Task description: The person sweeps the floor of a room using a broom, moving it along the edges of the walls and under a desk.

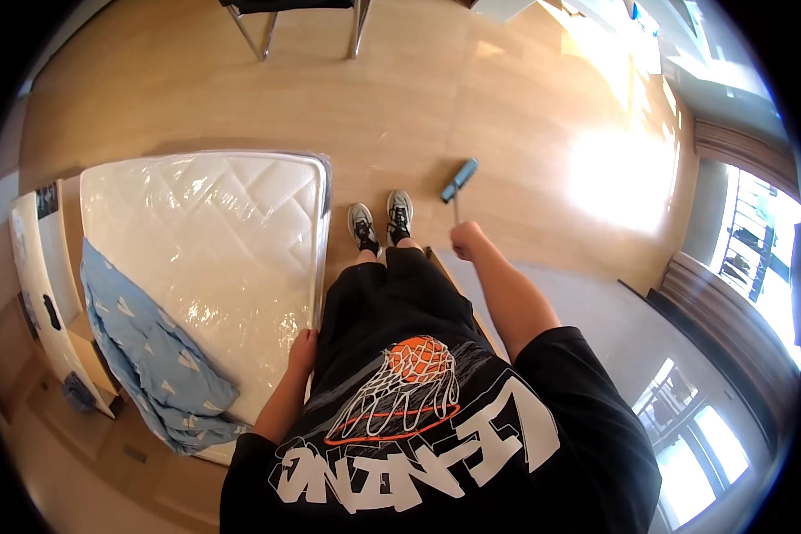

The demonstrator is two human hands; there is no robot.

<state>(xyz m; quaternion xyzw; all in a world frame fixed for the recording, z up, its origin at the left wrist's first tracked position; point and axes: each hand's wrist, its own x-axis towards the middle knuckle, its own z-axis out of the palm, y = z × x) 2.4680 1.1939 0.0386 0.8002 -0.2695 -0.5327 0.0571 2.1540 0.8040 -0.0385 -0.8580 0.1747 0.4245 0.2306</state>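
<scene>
My right hand (467,240) is closed around the thin stick of a blue-headed broom or mop (460,180). Its head hangs over or rests on the wood floor, right of my shoes; which of the two I cannot tell. My left hand (303,348) is at the right edge of a white quilted mattress (200,220) wrapped in clear plastic. Its fingers are curled and partly hidden, so any grip there cannot be made out. Across the mattress's lower left lies a crumpled blue cloth (153,354) with a paper-plane print.
A wood panel bed end (53,267) stands beyond the mattress at left. To my right is a glossy grey surface (567,314) with a wooden edge. A metal-legged chair (357,30) stands at the top. Bright sunlight (620,173) falls on the floor near a window (750,233).
</scene>
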